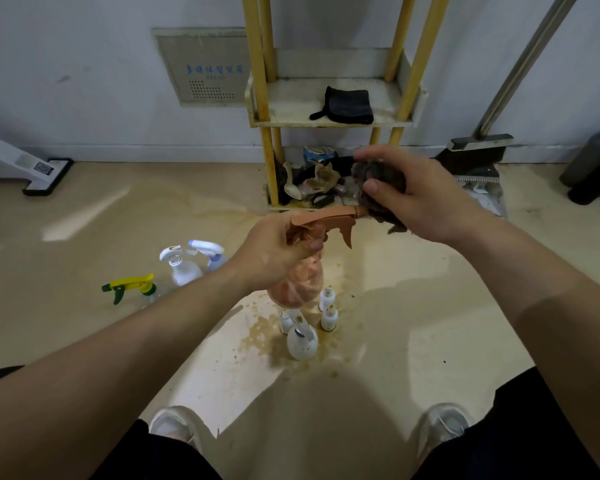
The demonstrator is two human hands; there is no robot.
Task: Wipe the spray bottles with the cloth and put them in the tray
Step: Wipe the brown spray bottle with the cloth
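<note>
Orange spray bottle [298,284] held upright in mid-air at scene centre, over the beige floor [84,237]; gripped at the neck by the left hand [274,258], fingers curled round it below the trigger head. Dark grey cloth [378,168] bunched in the right hand [420,199], pinched between thumb and fingers, pressed against the nozzle tip. Floor glossy, marked near centre by a brown splatter stain [260,336]; small white bottles [328,318] stood there, under the held bottle. Two white trigger bottles [182,270] and a yellow-green one [132,285] set on the floor to the left. Yellow-poled rack [269,161] placed far centre against the white wall [84,81]; its upper tray [291,105] dusty, a black cloth [349,105] laid in it. Broom and dustpan [475,157] leaned far right
</note>
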